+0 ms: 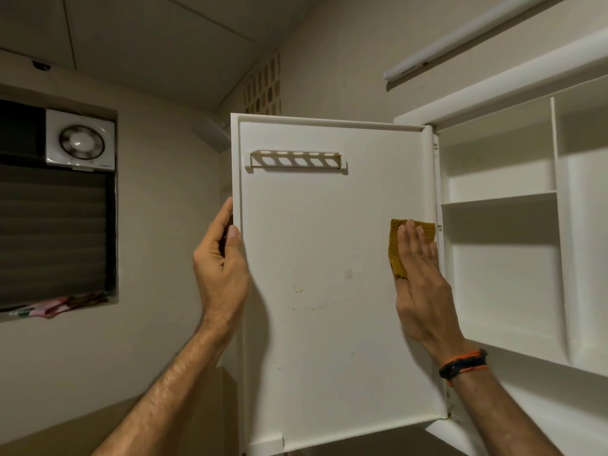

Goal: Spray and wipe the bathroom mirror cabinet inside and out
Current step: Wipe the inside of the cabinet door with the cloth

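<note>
Upright, the open cabinet door (329,291) has left hand (220,268) fingers gripping its free edge while flat right hand (419,278) fingers press a cloth (396,248) beside its hinge edge.

Single head-worn view, tilted upward, close to the open cabinet door (329,258), shelves (500,199) right, window (56,235) far left

A white exhaust fan (80,139) sits in the top corner of a dark window (56,235) with slatted panes. Folded colourful cloths (56,306) lie on its sill. A tube light (473,36) runs overhead, and a patterned vent grille (263,88) sits high in the corner.
</note>
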